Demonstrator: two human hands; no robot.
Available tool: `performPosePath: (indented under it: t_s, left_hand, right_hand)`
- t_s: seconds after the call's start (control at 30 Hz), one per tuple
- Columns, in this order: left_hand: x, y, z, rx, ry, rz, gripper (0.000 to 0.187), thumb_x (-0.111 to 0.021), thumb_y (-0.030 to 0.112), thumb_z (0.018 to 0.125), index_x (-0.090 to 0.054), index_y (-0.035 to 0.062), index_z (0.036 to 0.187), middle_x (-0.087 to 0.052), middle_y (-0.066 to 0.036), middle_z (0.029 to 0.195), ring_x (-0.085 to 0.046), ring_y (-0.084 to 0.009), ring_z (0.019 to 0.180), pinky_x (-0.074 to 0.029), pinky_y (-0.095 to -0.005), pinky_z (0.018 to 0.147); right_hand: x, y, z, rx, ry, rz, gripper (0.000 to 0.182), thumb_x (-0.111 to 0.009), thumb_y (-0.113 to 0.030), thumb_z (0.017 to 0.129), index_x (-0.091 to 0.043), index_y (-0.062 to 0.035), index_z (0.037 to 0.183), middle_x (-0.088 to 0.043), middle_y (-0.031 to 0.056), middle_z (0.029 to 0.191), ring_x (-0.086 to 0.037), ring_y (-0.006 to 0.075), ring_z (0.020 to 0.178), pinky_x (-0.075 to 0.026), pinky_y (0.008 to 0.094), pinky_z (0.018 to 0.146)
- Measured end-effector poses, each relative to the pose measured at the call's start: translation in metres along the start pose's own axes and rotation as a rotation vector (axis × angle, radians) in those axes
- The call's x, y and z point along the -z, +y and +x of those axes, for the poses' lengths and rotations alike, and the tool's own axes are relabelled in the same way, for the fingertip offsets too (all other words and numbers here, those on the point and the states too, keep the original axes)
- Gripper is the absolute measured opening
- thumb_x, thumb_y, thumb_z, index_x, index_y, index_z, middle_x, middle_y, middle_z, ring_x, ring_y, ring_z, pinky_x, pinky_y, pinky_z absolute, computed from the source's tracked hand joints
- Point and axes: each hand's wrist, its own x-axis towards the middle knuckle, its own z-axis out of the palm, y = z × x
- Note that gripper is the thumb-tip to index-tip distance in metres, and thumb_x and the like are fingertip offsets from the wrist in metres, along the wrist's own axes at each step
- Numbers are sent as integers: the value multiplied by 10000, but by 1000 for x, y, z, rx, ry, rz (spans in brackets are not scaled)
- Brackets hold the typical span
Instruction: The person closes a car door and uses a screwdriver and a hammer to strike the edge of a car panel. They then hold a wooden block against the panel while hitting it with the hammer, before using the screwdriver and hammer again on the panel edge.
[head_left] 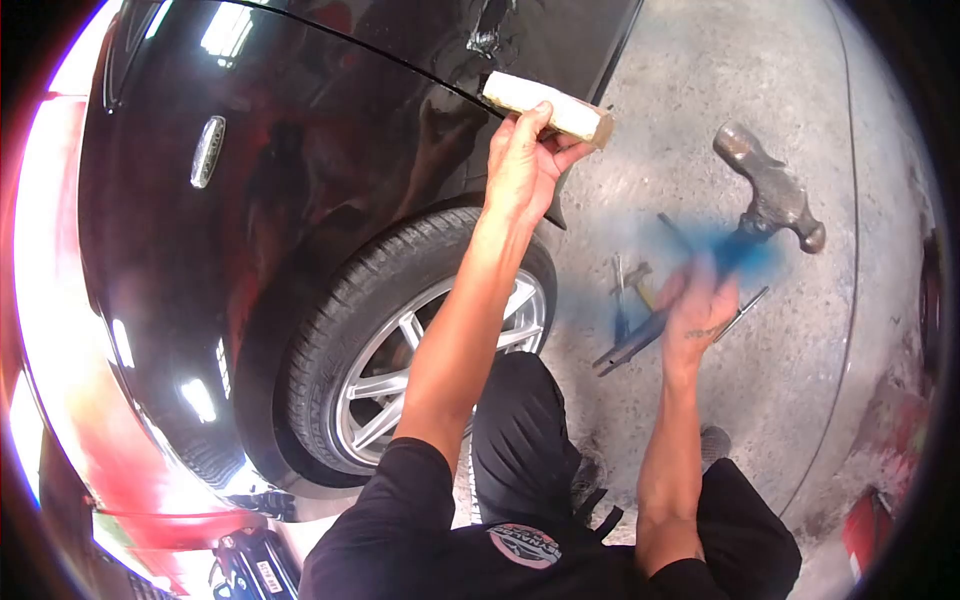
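Note:
My left hand [524, 165] is closed around a pale wooden block [548, 106], thumb on its near side. The block, whitish on its long face and brown at the end, overlaps the black car panel [400, 110] near a panel seam. A ball-peen hammer [778, 200] is gripped by the handle in my right hand [700, 312], off to the right over the floor. Its metal head points away from me, and blue blur surrounds the upper handle. A crumpled, shiny patch [486, 35] marks the panel beyond the block.
Below the panel is a wheel [420, 350] with silver spokes, close to my left forearm. Several hand tools [622, 300] lie on the concrete floor [780, 380] behind my right hand. A red vehicle [90, 400] stands at the far left.

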Motion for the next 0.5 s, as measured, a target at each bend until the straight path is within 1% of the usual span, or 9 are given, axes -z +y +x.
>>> performPosePath:
  t_s: [0.07,0.13,0.17,0.23,0.3,0.33,0.4,0.43,0.5]
  left_hand:
    - [2,1,1,4,-15,5,309,-647,224,1031,-618,-26,1211,-691,-151,1141,-708,-247,992,-671,-446,881]
    - [3,0,3,4,-8,-19,327,-648,226,1031,-604,-32,1228,-683,-162,1160,-713,-261,1000,-670,-451,887]
    - [3,-2,3,2,-3,-21,327,-648,226,1031,-604,-32,1228,-683,-162,1160,-713,-261,1000,-670,-451,887]
    - [-1,-3,3,-9,15,-37,330,-644,230,1033,-602,-31,1230,-681,-166,1172,-716,-275,1024,-670,-453,883]
    - [-1,0,3,-7,15,-47,306,-644,217,1031,-590,-17,1221,-685,-161,1157,-721,-275,1022,-667,-458,870]
    - [-3,0,2,-1,11,-57,284,-644,204,1028,-578,-2,1212,-688,-156,1142,-727,-275,1019,-665,-463,858]
    - [-4,-1,-2,15,37,-56,284,-643,209,1029,-580,5,1215,-689,-153,1144,-724,-275,1023,-660,-466,864]
    - [-6,1,2,20,55,-57,283,-641,214,1030,-582,12,1218,-689,-150,1146,-721,-276,1027,-655,-469,871]
    - [-4,3,0,1,26,-27,283,-641,215,1030,-580,16,1222,-689,-150,1146,-721,-275,1024,-653,-472,874]
  right_hand:
    - [-8,-14,-6,27,-16,58,222,-544,-214,1093,-492,-54,947,-479,26,613,-456,94,465,-430,285,428]
    - [-17,-26,-11,140,78,138,228,-563,-214,1078,-490,-42,946,-485,42,628,-460,115,482,-451,302,449]
    - [-20,-25,-11,138,74,135,228,-563,-214,1078,-490,-42,946,-485,42,628,-460,115,482,-451,302,449]
    - [-25,-20,-10,202,120,280,231,-590,-219,1058,-503,-27,962,-492,52,650,-476,140,498,-462,318,455]
    - [-30,23,-5,192,132,223,244,-598,-240,1052,-517,-20,982,-505,60,657,-492,162,499,-464,332,459]
    - [-41,35,3,218,-10,-80,246,-594,-247,1056,-520,-23,983,-506,55,647,-493,152,491,-452,323,451]
    - [-43,27,-1,-85,-145,-72,248,-588,-257,1069,-522,-36,979,-509,30,621,-481,114,458,-409,292,420]
    - [-35,11,3,-76,-141,-67,248,-588,-257,1069,-522,-36,979,-509,30,621,-481,114,458,-409,292,420]
    - [-11,-2,7,-67,-39,-92,231,-583,-239,1076,-524,-38,980,-504,12,612,-466,93,443,-386,273,403]
